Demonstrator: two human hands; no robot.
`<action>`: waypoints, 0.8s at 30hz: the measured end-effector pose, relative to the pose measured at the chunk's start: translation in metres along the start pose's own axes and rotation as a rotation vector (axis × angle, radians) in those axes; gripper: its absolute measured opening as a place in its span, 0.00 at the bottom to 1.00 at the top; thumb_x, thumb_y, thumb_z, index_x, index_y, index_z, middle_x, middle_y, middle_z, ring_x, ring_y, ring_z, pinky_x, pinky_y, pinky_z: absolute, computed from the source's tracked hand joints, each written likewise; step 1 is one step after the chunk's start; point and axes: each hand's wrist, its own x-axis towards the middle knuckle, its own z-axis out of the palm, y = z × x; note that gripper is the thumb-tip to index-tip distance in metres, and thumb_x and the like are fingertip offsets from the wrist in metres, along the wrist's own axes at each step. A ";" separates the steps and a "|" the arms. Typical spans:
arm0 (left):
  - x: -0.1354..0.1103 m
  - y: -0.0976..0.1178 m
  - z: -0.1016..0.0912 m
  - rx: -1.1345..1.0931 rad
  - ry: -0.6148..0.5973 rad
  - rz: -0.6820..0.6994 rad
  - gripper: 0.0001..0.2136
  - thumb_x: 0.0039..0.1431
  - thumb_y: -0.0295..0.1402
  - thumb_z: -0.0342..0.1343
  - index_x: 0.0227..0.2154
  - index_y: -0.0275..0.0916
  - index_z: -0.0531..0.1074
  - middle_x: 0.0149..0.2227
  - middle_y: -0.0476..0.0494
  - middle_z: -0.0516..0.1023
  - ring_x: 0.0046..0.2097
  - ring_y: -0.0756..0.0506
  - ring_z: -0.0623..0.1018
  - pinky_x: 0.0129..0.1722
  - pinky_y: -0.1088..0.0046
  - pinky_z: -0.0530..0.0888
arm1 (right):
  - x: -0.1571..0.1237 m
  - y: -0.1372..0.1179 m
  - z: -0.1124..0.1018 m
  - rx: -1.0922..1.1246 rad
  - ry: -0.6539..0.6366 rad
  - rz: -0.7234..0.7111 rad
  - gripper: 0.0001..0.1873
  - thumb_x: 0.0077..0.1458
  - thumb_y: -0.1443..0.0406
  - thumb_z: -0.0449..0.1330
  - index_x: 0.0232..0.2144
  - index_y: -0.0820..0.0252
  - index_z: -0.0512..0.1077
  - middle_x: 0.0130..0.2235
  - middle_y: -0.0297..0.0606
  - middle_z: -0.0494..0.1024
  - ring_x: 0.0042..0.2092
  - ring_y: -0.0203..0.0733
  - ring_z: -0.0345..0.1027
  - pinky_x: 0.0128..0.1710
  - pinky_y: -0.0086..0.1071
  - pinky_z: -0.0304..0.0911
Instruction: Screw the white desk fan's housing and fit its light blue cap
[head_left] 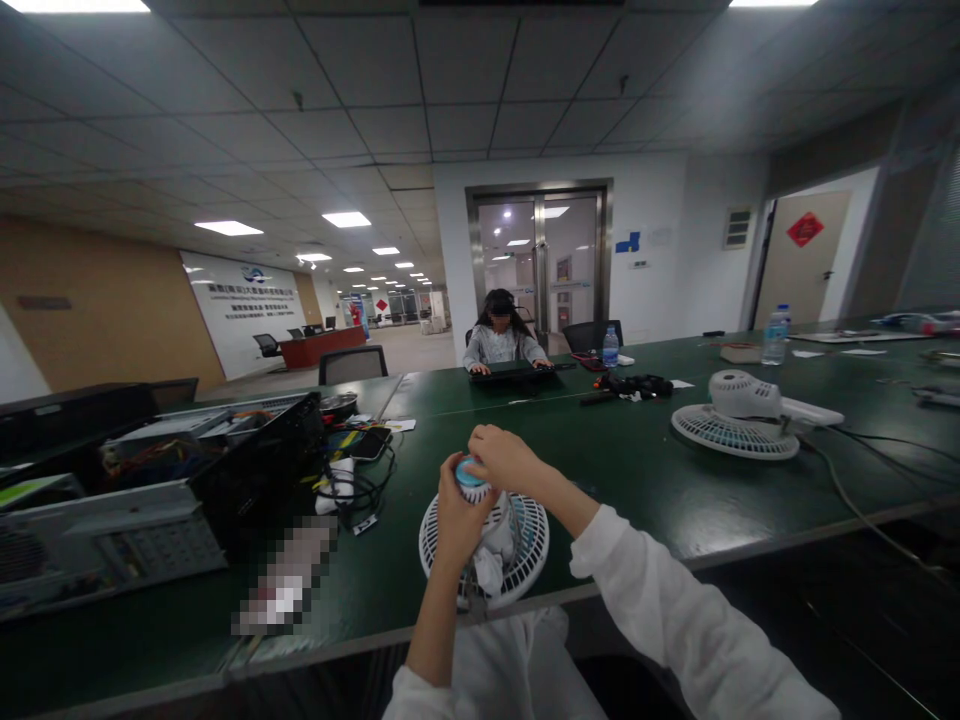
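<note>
Table: a long dark-green table point(637, 510) is stretching out before me.
Left end: an opened computer case point(161, 545) is lying there with wiring showing, and black cables point(379, 490) are tangling near it.
Far side: a person point(496, 346) is sitting, with a dark flat object point(517, 375) lying in front.
Bottles: a blue-labelled bottle point(610, 347) is standing upright, and a clear bottle point(773, 340) is standing farther right.
Behind: metal-framed glass doors point(510, 250) are facing me.
Right: a pale door point(787, 280) is bearing a red diamond point(805, 230).
Far left: a red desk point(322, 348) is standing near a white sign point(225, 325).
Ceiling: panel lights point(346, 219) are glowing.

Bare green tabletop point(637, 485) stretches right of the near fan point(535, 540); a computer case point(259, 475) blocks the left.
</note>
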 end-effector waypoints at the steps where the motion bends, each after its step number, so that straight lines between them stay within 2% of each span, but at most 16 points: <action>1: 0.000 0.000 0.000 -0.003 0.000 0.002 0.28 0.41 0.31 0.61 0.47 0.39 0.60 0.49 0.39 0.68 0.52 0.40 0.68 0.54 0.59 0.63 | 0.001 -0.004 0.005 -0.016 0.039 0.036 0.14 0.56 0.62 0.54 0.38 0.66 0.74 0.43 0.46 0.72 0.46 0.45 0.65 0.44 0.33 0.62; 6: 0.000 0.001 -0.001 -0.014 -0.004 0.003 0.28 0.39 0.29 0.60 0.48 0.38 0.60 0.50 0.39 0.68 0.52 0.40 0.68 0.55 0.59 0.62 | -0.001 -0.018 0.024 0.004 0.172 0.223 0.18 0.60 0.63 0.47 0.34 0.65 0.75 0.41 0.46 0.74 0.45 0.44 0.66 0.44 0.33 0.62; 8: 0.000 0.002 -0.001 -0.010 -0.002 0.004 0.28 0.40 0.30 0.60 0.48 0.38 0.60 0.49 0.39 0.68 0.52 0.40 0.68 0.55 0.59 0.62 | -0.003 -0.015 0.023 0.043 0.209 0.231 0.19 0.61 0.61 0.46 0.34 0.65 0.75 0.40 0.46 0.75 0.45 0.45 0.67 0.44 0.34 0.62; 10: 0.000 0.002 -0.001 -0.005 -0.002 0.006 0.28 0.41 0.32 0.61 0.47 0.38 0.60 0.49 0.40 0.68 0.52 0.40 0.68 0.54 0.59 0.63 | -0.005 -0.007 0.017 0.116 0.227 0.164 0.15 0.61 0.64 0.48 0.38 0.65 0.74 0.41 0.44 0.76 0.45 0.43 0.67 0.45 0.33 0.62; 12: 0.000 0.001 -0.001 -0.008 0.001 0.007 0.27 0.41 0.33 0.62 0.47 0.39 0.61 0.48 0.40 0.68 0.51 0.40 0.69 0.53 0.59 0.64 | -0.005 0.004 0.010 0.210 0.163 -0.002 0.14 0.58 0.71 0.50 0.43 0.63 0.73 0.44 0.41 0.76 0.47 0.40 0.68 0.48 0.31 0.60; 14: 0.000 0.000 0.000 -0.017 0.000 0.002 0.27 0.42 0.33 0.62 0.47 0.39 0.60 0.48 0.40 0.68 0.51 0.41 0.69 0.53 0.59 0.64 | -0.004 0.014 0.002 0.274 0.031 -0.181 0.18 0.54 0.76 0.51 0.44 0.62 0.73 0.47 0.39 0.76 0.50 0.38 0.67 0.51 0.29 0.57; 16: 0.000 0.000 0.000 -0.020 -0.010 -0.006 0.28 0.42 0.34 0.61 0.48 0.39 0.60 0.49 0.39 0.68 0.52 0.40 0.69 0.53 0.59 0.64 | -0.003 0.020 -0.005 0.288 -0.079 -0.269 0.18 0.53 0.77 0.53 0.44 0.63 0.74 0.48 0.39 0.76 0.51 0.38 0.66 0.52 0.28 0.56; 20: 0.000 0.001 0.000 0.002 -0.022 -0.020 0.28 0.43 0.36 0.61 0.48 0.38 0.59 0.49 0.38 0.67 0.52 0.40 0.68 0.53 0.59 0.64 | -0.002 0.020 -0.013 0.195 -0.133 -0.252 0.14 0.54 0.70 0.57 0.43 0.65 0.74 0.45 0.43 0.76 0.47 0.41 0.69 0.47 0.29 0.60; 24: 0.000 0.002 0.000 -0.019 -0.014 0.009 0.27 0.42 0.33 0.61 0.47 0.38 0.60 0.49 0.40 0.68 0.52 0.41 0.68 0.54 0.60 0.63 | -0.002 0.005 -0.009 0.034 -0.051 -0.111 0.12 0.56 0.65 0.54 0.40 0.65 0.73 0.42 0.45 0.76 0.44 0.45 0.70 0.41 0.31 0.62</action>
